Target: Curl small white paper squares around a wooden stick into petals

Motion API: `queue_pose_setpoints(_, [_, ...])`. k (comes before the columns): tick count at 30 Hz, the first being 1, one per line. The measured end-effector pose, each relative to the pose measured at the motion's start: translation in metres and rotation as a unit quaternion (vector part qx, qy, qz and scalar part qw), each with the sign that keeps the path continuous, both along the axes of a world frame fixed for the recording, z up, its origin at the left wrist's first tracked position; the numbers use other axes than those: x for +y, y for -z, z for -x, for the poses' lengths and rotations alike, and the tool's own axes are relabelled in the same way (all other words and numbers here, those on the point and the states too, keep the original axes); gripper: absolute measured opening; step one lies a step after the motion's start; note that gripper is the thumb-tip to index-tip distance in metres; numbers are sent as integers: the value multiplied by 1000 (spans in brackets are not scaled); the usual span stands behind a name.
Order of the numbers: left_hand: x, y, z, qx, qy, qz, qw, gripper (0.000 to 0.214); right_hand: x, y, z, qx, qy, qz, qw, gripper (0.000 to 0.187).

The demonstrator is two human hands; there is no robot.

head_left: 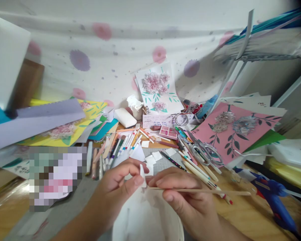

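Between its thumb and fingers my left hand (124, 184) pinches a small piece of white paper (142, 175), held upright. My right hand (183, 190) grips a thin wooden stick (215, 191), its far end pointing right past the hand. The stick's left tip is close to the paper; whether they touch I cannot tell. Below both hands is a round white container (147, 221), partly hidden by them. Several small white paper squares (157, 156) lie on the grey mat just beyond my fingers.
Pens and brushes (120, 147) crowd the middle. Scissors (203, 152) lie right of them, near a pink sheet with paper flowers (240, 130). A blue glue gun (271, 190) rests at the right. A white flower card (158, 87) leans at the back. Yellow flower sheets (90, 117) lie left.
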State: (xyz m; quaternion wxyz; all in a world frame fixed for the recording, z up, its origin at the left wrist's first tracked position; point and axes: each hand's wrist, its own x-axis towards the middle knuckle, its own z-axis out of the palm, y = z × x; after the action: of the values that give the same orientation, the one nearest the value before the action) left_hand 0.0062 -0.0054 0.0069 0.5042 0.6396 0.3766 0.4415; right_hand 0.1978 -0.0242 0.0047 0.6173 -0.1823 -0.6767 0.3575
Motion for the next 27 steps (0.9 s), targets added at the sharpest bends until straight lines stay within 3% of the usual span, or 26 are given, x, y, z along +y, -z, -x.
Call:
queue_pose_setpoints(3, [1, -2, 2, 16, 21, 4, 1000, 14, 0, 5, -2, 10, 7, 37, 999, 23])
queue_pose_setpoints(9, [2, -4, -1, 96, 7, -72, 993, 5, 1, 10, -2, 39, 1, 106, 994, 18])
queue_pose_setpoints(15, [2, 1, -1, 148, 0, -90, 985, 9, 2, 9, -1, 39, -2, 106, 994, 18])
queue_pose_setpoints(22, [1, 0, 1, 172, -5, -58, 983, 17, 0, 9, -2, 20, 0, 127, 992, 19])
queue_pose_setpoints(27, [1, 0, 0, 152, -21, -92, 984, 9, 2, 11, -1, 23, -12, 130, 991, 19])
